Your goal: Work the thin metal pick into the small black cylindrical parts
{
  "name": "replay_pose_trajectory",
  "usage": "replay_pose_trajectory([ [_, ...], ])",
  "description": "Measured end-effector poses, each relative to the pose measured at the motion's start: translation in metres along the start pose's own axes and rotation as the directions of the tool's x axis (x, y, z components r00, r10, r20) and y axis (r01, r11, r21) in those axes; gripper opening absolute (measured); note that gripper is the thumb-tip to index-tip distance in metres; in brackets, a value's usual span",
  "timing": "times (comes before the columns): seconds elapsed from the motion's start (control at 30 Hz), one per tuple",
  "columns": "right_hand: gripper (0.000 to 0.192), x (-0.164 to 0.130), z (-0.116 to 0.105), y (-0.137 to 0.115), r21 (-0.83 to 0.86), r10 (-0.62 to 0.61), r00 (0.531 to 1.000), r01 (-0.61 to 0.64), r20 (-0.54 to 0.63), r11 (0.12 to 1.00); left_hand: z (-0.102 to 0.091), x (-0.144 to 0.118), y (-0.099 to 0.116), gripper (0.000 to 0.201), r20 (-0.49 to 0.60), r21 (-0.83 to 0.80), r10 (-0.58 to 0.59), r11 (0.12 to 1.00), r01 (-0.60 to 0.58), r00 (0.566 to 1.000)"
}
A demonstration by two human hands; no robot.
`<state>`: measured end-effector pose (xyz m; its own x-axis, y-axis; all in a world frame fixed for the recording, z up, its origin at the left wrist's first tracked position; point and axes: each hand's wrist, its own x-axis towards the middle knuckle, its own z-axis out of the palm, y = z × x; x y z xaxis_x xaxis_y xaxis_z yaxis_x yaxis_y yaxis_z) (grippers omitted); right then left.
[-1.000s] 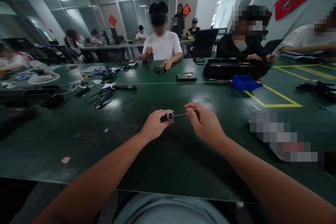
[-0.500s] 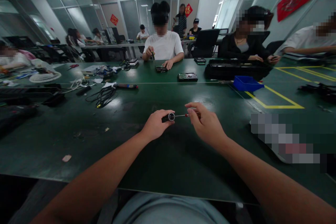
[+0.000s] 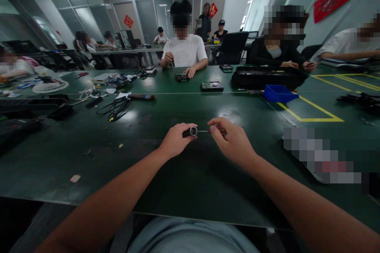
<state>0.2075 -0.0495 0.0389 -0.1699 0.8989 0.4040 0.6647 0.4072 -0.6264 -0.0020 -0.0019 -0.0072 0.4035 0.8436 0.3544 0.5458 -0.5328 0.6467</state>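
My left hand [image 3: 174,140] is closed around a small black cylinder [image 3: 193,131] with a silvery ring at its open end, which faces me. My right hand [image 3: 233,139] grips a screwdriver [image 3: 203,131] by its reddish handle, fingers bent around it. The thin metal shaft points left, and its tip meets the right side of the cylinder; whether it sits in a screw there is too small to tell. Both hands are raised over the green table [image 3: 178,189] near its front edge.
Coiled black cable [image 3: 117,108] and a pen-like tool [image 3: 142,97] lie ahead to the left. Farther off are a hard drive [image 3: 212,86], a blue bin [image 3: 280,94] and a long black casing [image 3: 267,78]. Across the table a person [image 3: 184,51] in white works on a drive.
My right hand's fingers have curled more closely around the screwdriver handle. The left hand and the black cylinder have stayed nearly in place.
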Motion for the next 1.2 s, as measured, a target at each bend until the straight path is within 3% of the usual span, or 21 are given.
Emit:
replay_pose_trajectory([
  [0.17, 0.017, -0.0016, 0.0003, -0.0006, 0.003, -0.021, 1.0, 0.021, 0.001, 1.0, -0.0005, 0.0002, 0.0017, 0.038, 0.013, -0.004, -0.009, 1.0, 0.009, 1.0],
  [0.3, 0.028, -0.0008, -0.0002, -0.0015, 0.036, 0.043, 0.999, -0.042, -0.02, 0.998, -0.0013, 0.0004, 0.003, 0.037, 0.02, -0.002, -0.006, 1.0, 0.006, 1.0],
  [0.43, 0.02, -0.0011, 0.0021, -0.0017, 0.05, 0.076, 0.996, -0.073, -0.047, 0.996, -0.0015, 0.0009, 0.0026, 0.037, 0.008, 0.011, 0.003, 1.0, -0.003, 1.0],
  [0.6, 0.014, -0.0017, 0.0044, 0.0, 0.081, 0.025, 0.995, -0.018, -0.095, 0.997, -0.0029, 0.0017, 0.0023, 0.038, -0.024, 0.025, -0.009, 1.0, 0.01, 1.0],
  [0.83, 0.029, 0.0011, -0.0001, -0.0009, 0.017, 0.055, 0.998, -0.054, -0.027, 0.998, -0.0015, 0.001, 0.0007, 0.037, 0.0, 0.031, 0.007, 1.0, -0.007, 1.0],
  [0.97, 0.02, -0.0009, 0.001, -0.0012, 0.037, 0.018, 0.999, -0.016, -0.043, 0.999, -0.0013, 0.0009, 0.0009, 0.037, 0.0, 0.033, -0.002, 0.999, 0.002, 1.0],
  [1.2, 0.024, -0.0022, 0.0008, -0.001, 0.079, 0.007, 1.0, -0.006, -0.014, 0.997, -0.0018, 0.0011, 0.0024, 0.036, 0.006, 0.037, -0.014, 0.999, 0.014, 1.0],
])
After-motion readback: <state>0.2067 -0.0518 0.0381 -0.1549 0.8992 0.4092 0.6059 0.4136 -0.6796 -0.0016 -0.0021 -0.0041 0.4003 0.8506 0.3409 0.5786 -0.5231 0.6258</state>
